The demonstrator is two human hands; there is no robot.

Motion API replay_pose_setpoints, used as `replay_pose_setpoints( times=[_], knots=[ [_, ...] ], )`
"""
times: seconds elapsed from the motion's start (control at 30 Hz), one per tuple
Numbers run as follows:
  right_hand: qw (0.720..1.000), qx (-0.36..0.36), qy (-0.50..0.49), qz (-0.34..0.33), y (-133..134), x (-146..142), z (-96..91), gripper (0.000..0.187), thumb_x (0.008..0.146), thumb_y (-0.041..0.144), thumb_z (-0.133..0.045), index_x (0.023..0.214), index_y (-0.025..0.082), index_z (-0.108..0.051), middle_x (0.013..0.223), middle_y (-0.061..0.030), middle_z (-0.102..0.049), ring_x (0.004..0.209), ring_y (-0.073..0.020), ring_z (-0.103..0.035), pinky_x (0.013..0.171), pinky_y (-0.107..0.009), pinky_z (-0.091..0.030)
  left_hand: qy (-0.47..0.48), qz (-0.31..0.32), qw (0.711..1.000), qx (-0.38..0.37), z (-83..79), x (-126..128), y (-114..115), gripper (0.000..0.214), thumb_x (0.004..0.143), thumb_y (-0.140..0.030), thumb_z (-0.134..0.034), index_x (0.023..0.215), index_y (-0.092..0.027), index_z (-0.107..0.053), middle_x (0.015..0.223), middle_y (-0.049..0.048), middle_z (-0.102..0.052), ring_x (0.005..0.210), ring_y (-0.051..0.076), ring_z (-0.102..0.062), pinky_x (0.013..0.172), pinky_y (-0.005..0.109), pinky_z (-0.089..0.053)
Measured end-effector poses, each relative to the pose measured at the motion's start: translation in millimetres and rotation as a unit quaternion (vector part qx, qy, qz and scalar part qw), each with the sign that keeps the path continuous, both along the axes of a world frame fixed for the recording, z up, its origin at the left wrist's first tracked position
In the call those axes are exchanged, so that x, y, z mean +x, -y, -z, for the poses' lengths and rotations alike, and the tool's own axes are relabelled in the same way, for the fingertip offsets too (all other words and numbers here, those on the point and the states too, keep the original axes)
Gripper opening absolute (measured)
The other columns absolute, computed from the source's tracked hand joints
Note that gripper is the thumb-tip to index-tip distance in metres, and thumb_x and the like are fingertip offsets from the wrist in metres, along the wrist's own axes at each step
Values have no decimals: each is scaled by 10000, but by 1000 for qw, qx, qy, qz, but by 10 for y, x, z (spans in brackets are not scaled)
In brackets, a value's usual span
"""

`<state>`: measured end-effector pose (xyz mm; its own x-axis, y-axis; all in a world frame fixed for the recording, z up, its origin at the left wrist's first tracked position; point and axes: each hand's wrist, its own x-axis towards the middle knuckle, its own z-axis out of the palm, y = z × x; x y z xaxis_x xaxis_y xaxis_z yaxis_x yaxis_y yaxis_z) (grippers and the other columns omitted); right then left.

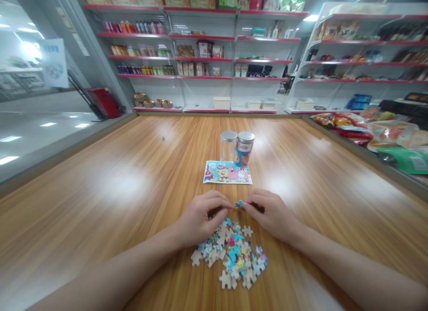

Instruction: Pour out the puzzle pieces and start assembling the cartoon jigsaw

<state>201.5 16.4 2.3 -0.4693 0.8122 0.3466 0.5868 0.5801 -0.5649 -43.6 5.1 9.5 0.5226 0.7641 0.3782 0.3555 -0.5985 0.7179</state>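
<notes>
Between thumb and fingers, my right hand [272,213] pinches the edge of a small blue puzzle piece [239,204], just above the pile. My left hand [203,215] reaches toward the same piece from the other side, its index finger stretched out and its thumb apart; whether a fingertip touches the piece I cannot tell. Below both hands lies a loose heap of puzzle pieces [236,253], some picture side up, others showing bare wood. Beyond the hands lies a flat cartoon picture sheet [228,172].
A clear jar [228,147] and a printed blue-and-white can [245,149] stand at the sheet's far edge. A tiny object [162,138] lies at the far left of the wooden table [140,204]. Packaged snacks [397,132] sit beyond the right edge; stocked shelves [200,59] rise behind.
</notes>
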Motion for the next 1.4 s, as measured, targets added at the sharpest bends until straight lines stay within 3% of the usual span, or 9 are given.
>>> replay_pose_setpoints(
  times=[0.13, 0.27, 0.43, 0.53, 0.63, 0.83, 1.17, 1.3, 1.4],
  knots=[
    [998, -53, -16, -19, 47, -81, -48, 222, 979, 270, -583, 803, 197, -696, 765, 3, -659, 721, -127, -579, 686, -267, -398, 0, -1, 999, -51, 53, 10, -12, 298, 919, -224, -633, 1212, -181, -667, 1123, 91, -702, 1053, 202, -657, 927, 336, -543],
    [995, -83, -18, -44, 84, -135, -76, 227, 972, 271, -595, 783, 195, -696, 766, 7, -687, 739, -130, -598, 719, -274, -403, 17, 10, 994, -112, 38, -2, -32, 249, 923, -246, -640, 1154, -183, -706, 1059, 78, -703, 970, 177, -666, 851, 289, -554],
    [988, -91, -45, -119, 112, -32, -147, 116, 883, 305, -702, 866, 192, -717, 772, -5, -693, 716, -139, -610, 721, -287, -429, -12, 26, 998, -51, -27, -26, -37, 161, 914, -205, -624, 1003, -182, -755, 869, 51, -692, 844, 165, -631, 760, 283, -515],
    [973, -92, -30, -208, 147, 35, -211, 112, 853, 305, -719, 889, 199, -719, 779, -5, -692, 738, -149, -624, 791, -319, -429, -24, 57, 998, -12, -45, -32, -26, 167, 909, -175, -612, 969, -195, -766, 930, 63, -684, 918, 179, -623, 836, 317, -511],
    [964, -91, 14, -248, 177, 52, -247, 176, 838, 356, -742, 923, 204, -718, 827, -10, -684, 788, -156, -628, 841, -338, -402, -33, 69, 997, -2, -62, -39, -14, 188, 922, -169, -593, 995, -198, -763, 1025, 78, -652, 988, 189, -611, 894, 338, -505],
    [964, -76, 51, -249, 186, 29, -207, 240, 818, 405, -776, 939, 208, -709, 882, -16, -671, 858, -167, -615, 847, -332, -359, -75, 91, 993, 2, -91, -37, -1, 214, 900, -166, -617, 1072, -200, -739, 1046, 79, -648, 1016, 207, -599, 931, 365, -489],
    [969, -47, 41, -239, 194, 5, -123, 238, 866, 421, -749, 973, 212, -708, 847, -10, -653, 819, -154, -596, 812, -314, -343, -84, 108, 991, 2, -88, -39, 5, 174, 890, -176, -623, 1009, -205, -746, 936, 45, -673, 893, 170, -633, 847, 313, -457],
    [968, -55, 33, -245, 185, 5, -116, 376, 791, 507, -806, 996, 211, -700, 883, -10, -652, 841, -157, -599, 812, -307, -342, -78, 105, 991, 1, -88, -43, 16, 182, 900, -180, -603, 1011, -203, -747, 937, 50, -672, 895, 169, -636, 856, 312, -455],
    [966, -65, 28, -247, 184, 4, -105, 369, 780, 524, -811, 958, 216, -714, 893, -11, -661, 854, -160, -605, 821, -308, -345, -90, 116, 989, 9, -100, -39, 27, 204, 872, -169, -622, 1024, -215, -749, 1006, 57, -664, 957, 185, -632, 900, 324, -456]
  ],
)
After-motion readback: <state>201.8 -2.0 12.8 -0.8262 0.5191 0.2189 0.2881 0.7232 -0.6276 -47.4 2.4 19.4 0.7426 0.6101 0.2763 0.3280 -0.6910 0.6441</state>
